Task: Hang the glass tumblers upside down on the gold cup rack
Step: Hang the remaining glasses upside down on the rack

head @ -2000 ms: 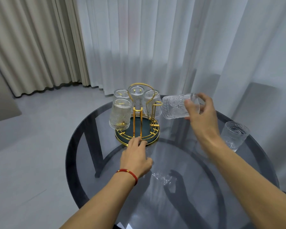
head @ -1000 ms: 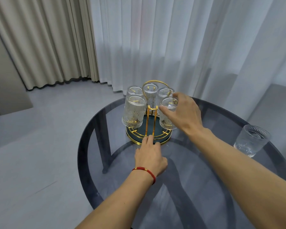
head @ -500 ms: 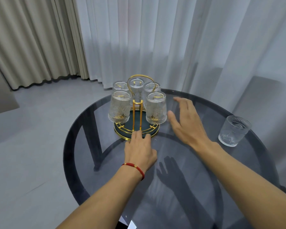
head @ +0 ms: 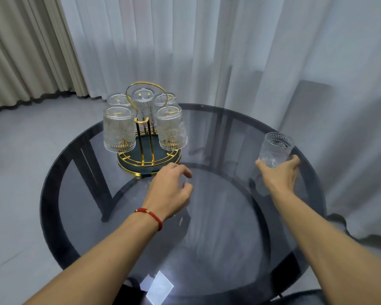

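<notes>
Gold cup rack (head: 149,160) sits near the far-left edge of the round glass bench (head: 229,227). Five tumblers hang on it upside down, bases up: front-left tumbler (head: 119,129), front-right tumbler (head: 172,128), and three behind, i.e. back-left tumbler (head: 118,100), middle tumbler (head: 143,102) under the loop handle, back-right tumbler (head: 164,99). All look seated on their pegs, though the back ones are partly hidden.

One left: the last tumbler (head: 275,149), mouth up, at the right edge of the bench, well apart from the rack. Right hand (head: 280,175) is wrapped round its lower part, fingers closed on the glass; can't tell if it's lifted off the bench yet. Left hand (head: 171,190) holds nothing, fingers loosely curled, just in front of the rack base, touching or nearly so.

So approx. five of six done. Remaining, by my read: carry the last one over, flip it, drop it on a free peg. The two bare gold uprights at the rack's front look like the free spot, but not certain.
</notes>
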Motion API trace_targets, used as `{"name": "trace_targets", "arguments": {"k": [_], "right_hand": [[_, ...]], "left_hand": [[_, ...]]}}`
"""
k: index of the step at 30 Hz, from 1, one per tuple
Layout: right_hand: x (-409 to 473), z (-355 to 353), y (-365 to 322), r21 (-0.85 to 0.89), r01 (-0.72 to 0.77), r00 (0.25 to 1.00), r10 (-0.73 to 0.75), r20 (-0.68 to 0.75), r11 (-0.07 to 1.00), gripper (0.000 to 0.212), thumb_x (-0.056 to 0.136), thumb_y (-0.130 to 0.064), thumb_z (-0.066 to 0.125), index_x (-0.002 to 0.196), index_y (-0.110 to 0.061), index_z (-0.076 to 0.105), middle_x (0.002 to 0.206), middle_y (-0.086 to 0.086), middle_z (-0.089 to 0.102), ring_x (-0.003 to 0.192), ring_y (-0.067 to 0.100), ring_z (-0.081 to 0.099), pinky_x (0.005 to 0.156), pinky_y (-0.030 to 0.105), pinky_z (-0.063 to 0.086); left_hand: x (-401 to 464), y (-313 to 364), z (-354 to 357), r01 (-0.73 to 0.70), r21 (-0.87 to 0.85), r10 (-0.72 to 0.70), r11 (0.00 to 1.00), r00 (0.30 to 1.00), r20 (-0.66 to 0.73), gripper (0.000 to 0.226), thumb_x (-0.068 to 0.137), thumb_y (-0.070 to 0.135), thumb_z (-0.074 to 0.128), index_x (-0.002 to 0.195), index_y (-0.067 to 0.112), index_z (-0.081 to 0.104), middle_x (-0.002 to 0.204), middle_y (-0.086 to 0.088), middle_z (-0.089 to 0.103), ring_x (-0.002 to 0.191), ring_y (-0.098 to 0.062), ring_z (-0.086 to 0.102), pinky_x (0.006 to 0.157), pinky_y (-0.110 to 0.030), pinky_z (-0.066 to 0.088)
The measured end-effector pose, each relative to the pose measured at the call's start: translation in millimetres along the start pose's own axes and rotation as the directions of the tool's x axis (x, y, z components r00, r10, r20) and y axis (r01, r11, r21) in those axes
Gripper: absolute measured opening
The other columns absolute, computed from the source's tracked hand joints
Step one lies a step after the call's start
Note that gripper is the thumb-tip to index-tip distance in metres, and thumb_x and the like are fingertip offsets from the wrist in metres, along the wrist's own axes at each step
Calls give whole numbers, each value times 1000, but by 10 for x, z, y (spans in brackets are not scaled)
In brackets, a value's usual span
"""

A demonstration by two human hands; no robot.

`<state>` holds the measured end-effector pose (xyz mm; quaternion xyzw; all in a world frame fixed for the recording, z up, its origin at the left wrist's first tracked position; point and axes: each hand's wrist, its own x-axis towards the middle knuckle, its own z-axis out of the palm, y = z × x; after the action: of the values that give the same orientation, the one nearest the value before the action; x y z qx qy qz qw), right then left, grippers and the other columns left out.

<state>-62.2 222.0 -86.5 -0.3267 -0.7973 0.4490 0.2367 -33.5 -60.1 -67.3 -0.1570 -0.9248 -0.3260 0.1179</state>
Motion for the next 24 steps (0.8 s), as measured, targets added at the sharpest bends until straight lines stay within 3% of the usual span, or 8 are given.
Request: {"name": "trace_targets", "arguments": {"k": [9,13,16,18,20,22,24], "right_hand": [[154,98,4,-47,18,1000,-18,6,999,79,73,-46,84,133,-13,43,138,13,60,127,42,54,110,54,37],[-102,91,-67,-239,280,953,-239,184,930,81,69,-59,79,125,-8,48,119,12,63,118,40,56,105,52,40],[-396,133,-179,-219,553,816,-469,339,804,75,65,-59,79,120,-16,53,108,3,61,108,34,57,96,47,41],[-566,167,-265,-150,746,629,-614,476,648,77,65,-56,82,126,-18,54,114,4,60,109,30,57,95,43,39],[-711,188,-344,-72,888,409,-710,573,454,82,69,-54,82,135,-16,53,120,5,58,112,27,57,96,42,40],[-865,191,-423,35,926,280,-745,605,376,82,71,-52,83,139,-19,50,122,3,52,108,22,58,94,40,48],[-984,191,-486,160,876,277,-747,605,455,84,72,-48,86,143,-24,48,124,1,45,106,17,56,93,34,54]], "left_hand": [[-48,23,18,21,-19,-21,1000,999,38,22,87,16,64,108,19,72,111,2,68,104,-12,59,91,-28,50],[-71,125,-19,-9,-127,16,992,998,53,29,83,16,68,112,20,71,112,5,68,106,-7,58,95,-27,49],[-76,153,-34,84,-258,-61,962,994,94,53,82,35,72,131,25,55,117,8,62,108,-7,58,95,-34,53],[-69,172,-58,219,-374,-177,901,973,145,84,76,57,70,146,26,36,122,5,56,108,-11,60,90,-38,56],[-58,187,-78,333,-491,-277,805,943,186,99,70,70,69,151,28,30,127,1,54,111,-16,61,88,-41,59],[-47,184,-108,389,-565,-340,728,920,195,88,66,68,72,139,26,47,120,0,62,109,-18,64,89,-46,59],[-37,170,-170,395,-659,-389,640,906,166,61,65,57,78,114,23,63,107,-7,71,101,-26,69,87,-56,58]]}}
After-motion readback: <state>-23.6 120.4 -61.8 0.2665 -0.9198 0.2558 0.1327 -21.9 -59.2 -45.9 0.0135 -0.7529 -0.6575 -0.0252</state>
